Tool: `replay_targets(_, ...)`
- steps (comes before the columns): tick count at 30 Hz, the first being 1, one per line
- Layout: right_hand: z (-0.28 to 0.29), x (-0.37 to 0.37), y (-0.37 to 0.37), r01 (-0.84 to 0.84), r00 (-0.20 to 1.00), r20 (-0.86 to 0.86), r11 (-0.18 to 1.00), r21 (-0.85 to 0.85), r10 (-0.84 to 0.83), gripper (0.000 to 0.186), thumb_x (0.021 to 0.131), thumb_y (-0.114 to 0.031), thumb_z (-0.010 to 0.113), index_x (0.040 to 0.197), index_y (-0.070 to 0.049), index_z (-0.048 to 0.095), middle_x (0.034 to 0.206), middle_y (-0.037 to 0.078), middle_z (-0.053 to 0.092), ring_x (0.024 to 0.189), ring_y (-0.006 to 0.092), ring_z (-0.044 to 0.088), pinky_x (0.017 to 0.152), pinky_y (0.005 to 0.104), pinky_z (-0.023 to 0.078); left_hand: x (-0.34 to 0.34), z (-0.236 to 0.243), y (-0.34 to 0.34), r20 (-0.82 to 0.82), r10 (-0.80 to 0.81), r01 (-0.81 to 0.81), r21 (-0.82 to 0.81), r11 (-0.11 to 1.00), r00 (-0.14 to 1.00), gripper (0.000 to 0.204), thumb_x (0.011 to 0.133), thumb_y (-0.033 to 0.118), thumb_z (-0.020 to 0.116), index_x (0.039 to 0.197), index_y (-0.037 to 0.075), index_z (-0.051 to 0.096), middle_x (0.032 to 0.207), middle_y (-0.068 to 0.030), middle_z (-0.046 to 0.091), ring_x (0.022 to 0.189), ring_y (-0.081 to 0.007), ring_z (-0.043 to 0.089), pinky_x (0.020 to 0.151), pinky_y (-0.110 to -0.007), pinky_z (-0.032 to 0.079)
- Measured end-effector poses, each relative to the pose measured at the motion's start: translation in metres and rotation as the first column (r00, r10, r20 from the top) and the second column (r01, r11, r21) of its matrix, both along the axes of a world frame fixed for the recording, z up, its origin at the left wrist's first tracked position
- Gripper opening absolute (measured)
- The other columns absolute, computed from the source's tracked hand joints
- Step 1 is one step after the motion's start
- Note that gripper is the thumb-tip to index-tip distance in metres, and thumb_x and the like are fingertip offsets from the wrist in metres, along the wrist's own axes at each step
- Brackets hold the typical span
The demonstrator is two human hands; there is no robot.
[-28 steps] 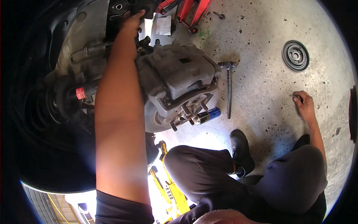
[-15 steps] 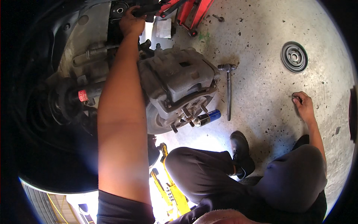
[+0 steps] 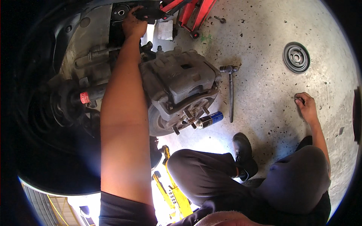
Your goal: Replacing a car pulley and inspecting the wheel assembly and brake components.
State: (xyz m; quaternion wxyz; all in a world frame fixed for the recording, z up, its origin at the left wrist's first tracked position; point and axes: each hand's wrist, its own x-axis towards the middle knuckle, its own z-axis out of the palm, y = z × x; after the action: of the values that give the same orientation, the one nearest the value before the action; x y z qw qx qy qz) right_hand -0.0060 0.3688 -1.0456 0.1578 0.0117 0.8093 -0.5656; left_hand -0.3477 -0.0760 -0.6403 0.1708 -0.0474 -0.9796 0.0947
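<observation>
One black elongated thing [image 3: 151, 13], its exact kind too dark to tell, is beyond the hub at the front of the car's open wheel arch, beside a red metal stand [image 3: 200, 17]; whether the two touch cannot be told. The left hand [image 3: 134, 28] is on it, its fingers bent around the nearer end, though how firmly they press is unclear. The step in hand looks like handling this thing at long reach with one arm. The next move, as a judgement, calls for a sure hold and a forearm kept clear of the rough grey metal brake caliper [image 3: 181, 73] just beside it. Well apart, the right hand [image 3: 308, 106] hangs beyond the right knee, thumb and fingers pinched together on a small dark piece [image 3: 298, 99], too small to identify. Farther out, the speckled grey concrete floor [image 3: 264, 49] carries a long-handled dark metal tool with a crosswise head [image 3: 231, 92], a blue and black spray can [image 3: 210, 120] near its handle end, and a round black grooved pulley [image 3: 296, 57] beyond the right hand.
</observation>
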Motion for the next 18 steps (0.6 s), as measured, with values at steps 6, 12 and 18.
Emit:
replay_targets(6,0.003,-0.002,-0.001,-0.004,1.000,-0.002,1.000,0.020,0.004,0.019,0.084,-0.007,0.068,0.101,0.002,0.068,0.096,0.015,0.067,0.085,0.0289,0.064,0.078,0.0351,0.050,0.002,-0.004,-0.003,0.437,-0.011,-0.177,0.387,0.905,0.900,0.043,0.083,0.020,0.075,0.123,0.012,0.062,0.115,-0.0081,0.070,0.113,-0.0230,0.064,0.098,-0.039,0.047)
replay_targets(12,0.003,-0.001,0.000,-0.008,1.000,0.018,1.000,0.024,0.008,0.018,0.084,-0.005,0.068,0.101,0.002,0.067,0.095,0.014,0.067,0.085,0.0260,0.065,0.078,0.0340,0.050,0.009,-0.005,0.010,0.804,-0.073,-0.530,0.454,0.717,0.590,0.040,0.087,0.027,0.072,0.119,0.004,0.064,0.120,-0.0068,0.068,0.117,-0.0196,0.061,0.101,-0.037,0.042)
replay_targets(18,0.003,0.000,0.000,-0.015,1.000,-0.004,0.999,0.031,0.015,0.019,0.084,-0.005,0.067,0.102,0.002,0.068,0.096,0.014,0.067,0.084,0.0269,0.065,0.077,0.0340,0.051,0.017,-0.007,0.015,0.793,-0.032,-0.523,0.431,0.736,0.608,0.047,0.086,0.033,0.074,0.121,0.006,0.060,0.119,-0.0048,0.068,0.119,-0.0188,0.061,0.097,-0.036,0.042)
